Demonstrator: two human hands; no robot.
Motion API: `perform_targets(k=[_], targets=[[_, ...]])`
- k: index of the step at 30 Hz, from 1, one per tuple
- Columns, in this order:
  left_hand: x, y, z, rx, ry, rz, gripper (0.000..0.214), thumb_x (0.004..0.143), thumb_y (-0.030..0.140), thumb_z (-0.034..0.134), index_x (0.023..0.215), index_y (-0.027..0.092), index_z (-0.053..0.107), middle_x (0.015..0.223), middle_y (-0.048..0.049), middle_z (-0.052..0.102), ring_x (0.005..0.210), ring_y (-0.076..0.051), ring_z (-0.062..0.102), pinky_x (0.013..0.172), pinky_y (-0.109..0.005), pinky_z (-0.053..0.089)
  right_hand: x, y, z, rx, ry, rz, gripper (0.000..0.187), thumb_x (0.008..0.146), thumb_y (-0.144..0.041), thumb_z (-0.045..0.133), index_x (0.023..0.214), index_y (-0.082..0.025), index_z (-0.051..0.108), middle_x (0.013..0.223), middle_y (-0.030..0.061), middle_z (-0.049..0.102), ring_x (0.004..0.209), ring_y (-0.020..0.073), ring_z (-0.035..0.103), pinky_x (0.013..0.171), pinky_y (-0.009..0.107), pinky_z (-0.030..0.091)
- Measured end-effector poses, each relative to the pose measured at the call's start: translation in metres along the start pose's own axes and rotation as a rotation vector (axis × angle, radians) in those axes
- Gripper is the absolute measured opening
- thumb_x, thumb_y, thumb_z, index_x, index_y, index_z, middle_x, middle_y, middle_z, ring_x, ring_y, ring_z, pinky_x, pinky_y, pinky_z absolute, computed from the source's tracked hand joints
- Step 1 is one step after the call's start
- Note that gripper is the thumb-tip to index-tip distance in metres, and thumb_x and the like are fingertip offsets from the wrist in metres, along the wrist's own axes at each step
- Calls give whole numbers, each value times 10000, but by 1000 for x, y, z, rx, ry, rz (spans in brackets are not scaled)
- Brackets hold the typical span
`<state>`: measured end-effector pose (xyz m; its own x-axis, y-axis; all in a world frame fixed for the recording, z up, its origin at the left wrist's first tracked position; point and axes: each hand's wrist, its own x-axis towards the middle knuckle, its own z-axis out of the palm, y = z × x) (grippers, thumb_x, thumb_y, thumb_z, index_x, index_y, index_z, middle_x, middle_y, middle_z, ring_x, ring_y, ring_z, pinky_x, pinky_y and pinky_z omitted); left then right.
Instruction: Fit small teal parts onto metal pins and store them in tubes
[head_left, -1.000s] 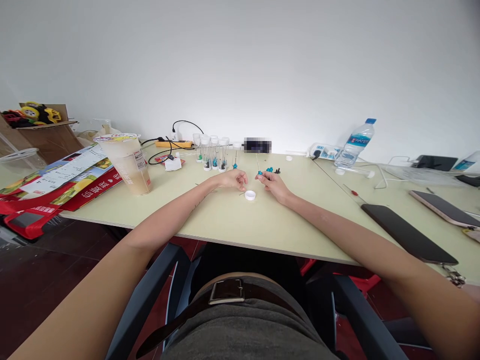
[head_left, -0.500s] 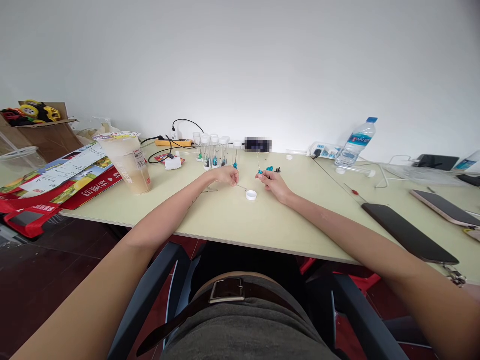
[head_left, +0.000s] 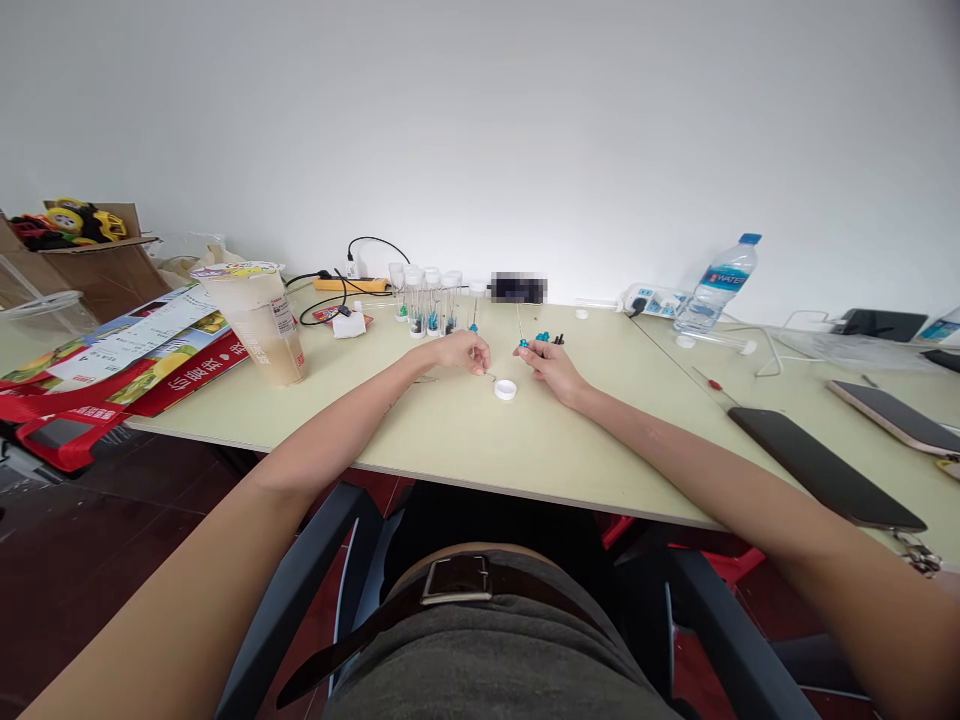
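Observation:
My left hand (head_left: 465, 352) is low over the table with fingers closed together at a thin bent metal wire (head_left: 492, 377), which lies on the tabletop beside a round white cap (head_left: 505, 390). To the right of the cap, my right hand (head_left: 553, 368) pinches a small blue piece with a thin metal rod (head_left: 523, 342), its rod pointing up. Behind my left fingers stands a similar blue-based thin rod (head_left: 474, 328). More small blue pieces (head_left: 543, 337) and black pieces (head_left: 559, 339) sit just beyond my right hand.
Several clear tubes (head_left: 432, 300) with small parts stand behind my left hand. A drink cup (head_left: 259, 330) and a printed bag (head_left: 180, 345) are at left. To the right are a water bottle (head_left: 716, 285), a power strip (head_left: 652, 300) and a phone (head_left: 825, 468).
My left hand has shifted slightly right along the thin wire, so less of it shows between fingers and cap. My right hand holds the blue piece almost unmoved. The view has shifted slightly.

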<state>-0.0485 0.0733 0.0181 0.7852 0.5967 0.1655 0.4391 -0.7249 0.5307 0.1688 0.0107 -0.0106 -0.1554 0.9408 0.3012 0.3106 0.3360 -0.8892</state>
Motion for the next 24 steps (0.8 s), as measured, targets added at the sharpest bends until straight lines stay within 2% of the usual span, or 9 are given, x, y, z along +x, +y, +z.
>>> perform_targets(k=[4, 9, 11, 14, 17, 19, 21, 24], targets=[[0, 0, -1, 49, -3, -13, 93, 577, 98, 626, 590, 181, 664, 602, -2, 622, 592, -115, 486, 583, -213, 307, 0, 0, 0, 10, -2, -1, 347, 726, -523, 554, 813, -195, 630, 655, -13, 369, 599, 111, 309, 509, 237, 279], [-11, -6, -23, 147, -41, -217, 146, 513, 32, 632, 493, 174, 610, 520, -2, 569, 555, -130, 475, 584, -231, 306, -1, -1, 0, 2, -15, -9, 350, 745, -517, 541, 828, -191, 637, 655, -15, 349, 599, 108, 294, 506, 232, 276], [-16, -9, -30, 200, -21, -267, 141, 508, 39, 645, 503, 170, 595, 533, -8, 570, 568, -138, 485, 584, -231, 308, -2, -2, 0, 2, -13, -5, 343, 743, -514, 544, 822, -194, 636, 650, -19, 350, 594, 107, 291, 509, 232, 279], [-21, -12, -36, 295, 60, -303, 176, 515, 127, 701, 668, 164, 623, 687, -36, 611, 681, -171, 523, 592, -228, 315, -2, -2, 0, 4, -11, -2, 345, 740, -516, 547, 823, -194, 636, 650, -19, 354, 591, 106, 287, 509, 233, 273], [-24, -12, -38, 393, 92, -383, 429, 525, 299, 738, 905, 149, 608, 942, -93, 612, 858, -224, 535, 638, -231, 346, -2, -3, 0, 0, -11, 8, 355, 738, -516, 550, 836, -186, 637, 662, -16, 359, 604, 105, 292, 511, 229, 269], [-25, -10, -39, 424, 27, -482, 558, 521, 410, 732, 985, 137, 582, 1054, -121, 586, 930, -247, 530, 672, -236, 370, -3, -3, 0, -1, -10, 12, 358, 737, -514, 550, 840, -183, 638, 667, -16, 363, 612, 105, 297, 517, 226, 272], [-26, -7, -39, 427, -73, -537, 593, 534, 470, 708, 1009, 141, 574, 1107, -119, 576, 958, -243, 533, 690, -233, 386, -3, -3, 0, 0, -10, 13, 361, 735, -514, 550, 840, -180, 638, 667, -17, 370, 613, 104, 300, 521, 225, 275], [-24, -4, -37, 412, -127, -491, 483, 589, 430, 673, 981, 158, 595, 1101, -86, 598, 942, -207, 551, 687, -215, 393, -3, -4, 0, -1, -11, 12, 365, 730, -514, 553, 843, -177, 638, 676, -14, 395, 612, 103, 304, 523, 226, 278]])
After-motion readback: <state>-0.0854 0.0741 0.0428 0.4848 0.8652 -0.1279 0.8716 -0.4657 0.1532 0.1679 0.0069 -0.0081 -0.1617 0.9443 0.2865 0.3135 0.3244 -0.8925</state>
